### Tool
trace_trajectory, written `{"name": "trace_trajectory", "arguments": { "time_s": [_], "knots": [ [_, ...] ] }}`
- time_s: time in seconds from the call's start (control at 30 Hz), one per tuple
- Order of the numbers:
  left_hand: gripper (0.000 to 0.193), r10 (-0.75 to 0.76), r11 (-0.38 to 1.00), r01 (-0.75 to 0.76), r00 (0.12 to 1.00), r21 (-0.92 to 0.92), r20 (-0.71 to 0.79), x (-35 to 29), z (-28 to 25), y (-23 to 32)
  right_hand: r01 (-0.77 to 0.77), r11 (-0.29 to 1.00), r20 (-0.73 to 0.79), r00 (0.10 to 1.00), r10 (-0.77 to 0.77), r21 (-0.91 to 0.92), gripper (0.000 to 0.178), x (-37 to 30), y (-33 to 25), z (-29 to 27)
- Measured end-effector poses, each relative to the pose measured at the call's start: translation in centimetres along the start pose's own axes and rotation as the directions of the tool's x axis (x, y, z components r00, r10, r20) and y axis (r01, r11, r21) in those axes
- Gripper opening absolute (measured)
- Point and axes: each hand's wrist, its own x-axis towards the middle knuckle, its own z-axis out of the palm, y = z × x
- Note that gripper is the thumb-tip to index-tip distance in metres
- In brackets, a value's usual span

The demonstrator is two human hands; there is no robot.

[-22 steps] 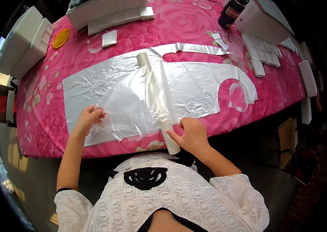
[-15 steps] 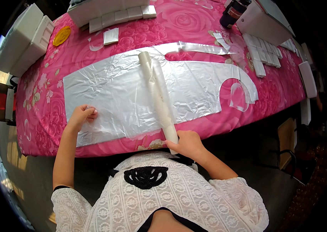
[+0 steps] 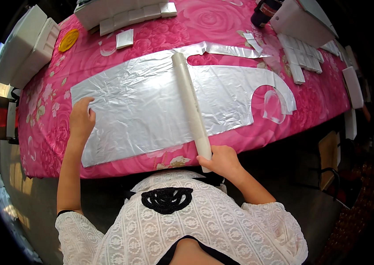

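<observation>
A silvery plastic apron [image 3: 138, 106] lies spread over the table, its cut-out curves and straps toward the right. Across its middle rests a long pale tube [image 3: 189, 97], slanting from the far side down to the table's near edge. My right hand [image 3: 222, 161] grips the near end of that tube, fingers wrapped round it. At the apron's left edge is my left hand [image 3: 82, 118], fingers bent and thumb apart from them, with nothing visible between. Whether its fingertips touch the plastic I cannot tell.
A pink flowered cloth [image 3: 213, 20] covers the table. One folded white packet [image 3: 125, 39] lies beyond the apron; several more packets [image 3: 299, 55] line the right. White boxes [image 3: 23, 48] stand at left, a dark bottle [image 3: 265, 12] and a yellow disc [image 3: 68, 40] farther back. A chair [image 3: 328, 159] is at right.
My left hand has moved away from me and slightly left, its pinched fingers now parted. The tube has shifted a little right, with my right hand still on its near end.
</observation>
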Motion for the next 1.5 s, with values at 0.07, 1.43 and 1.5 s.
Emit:
{"name": "trace_trajectory", "arguments": {
  "time_s": [0.07,1.43,1.5],
  "knots": [
    [0.032,0.178,0.952,-0.197,0.979,-0.233,-0.099,1.1,1.2,6.6,-0.008,0.999,0.012,1.000,0.007,0.033,0.044,0.0,0.0,-0.1],
    [0.072,0.336,0.935,-0.306,0.926,-0.180,0.170,0.6,13.7,18.1,0.805,0.591,-0.063,0.588,-0.806,-0.053,0.057,17.3,-23.0,9.4],
    [0.074,0.332,0.935,-0.295,0.924,-0.198,0.190,0.6,13.7,18.1,0.863,0.492,0.168,0.505,-0.847,-0.117,0.055,16.1,-24.1,9.2]
  ]
}}
